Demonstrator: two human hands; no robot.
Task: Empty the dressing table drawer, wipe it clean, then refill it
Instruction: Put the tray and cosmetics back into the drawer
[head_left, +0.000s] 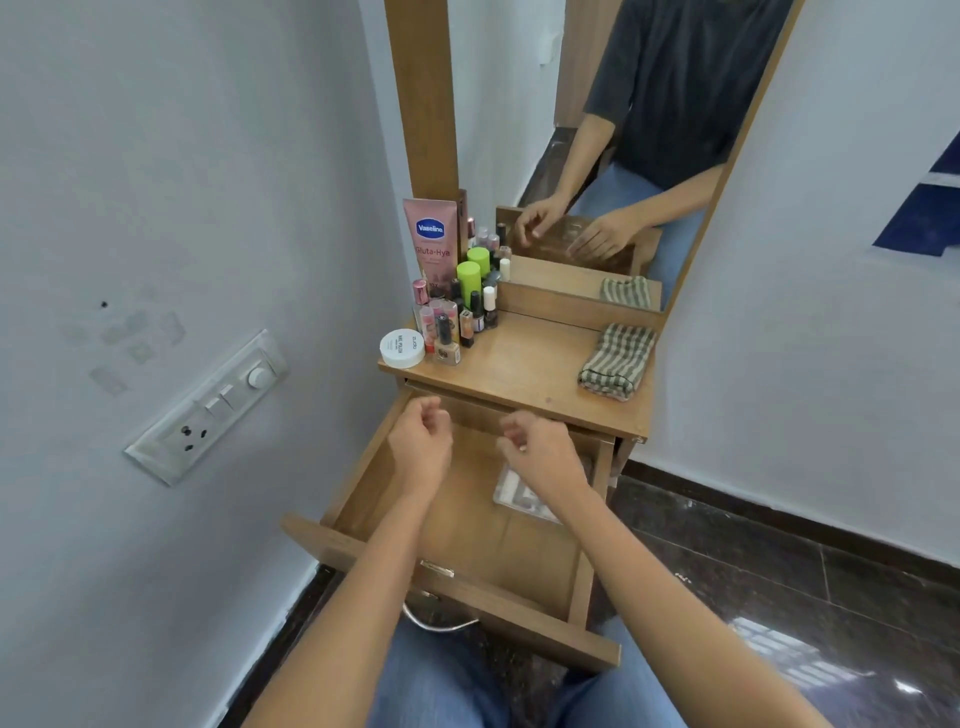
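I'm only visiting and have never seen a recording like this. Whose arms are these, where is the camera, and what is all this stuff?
The camera sits on a person's head, looking down at their own arms. The left hand and right hand hover, loosely curled and holding nothing, over an open wooden drawer. Something clear and flat lies inside it, partly hidden. On the table top stand a pink tube, small bottles, a white jar and a folded striped cloth. The mirror behind reflects the person.

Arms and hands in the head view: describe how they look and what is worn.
Both forearms are bare, no sleeves reaching them. No rings, watch or bracelets show on the left hand or right hand. The mirror shows a dark grey short-sleeved shirt; blue jeans cover the legs.
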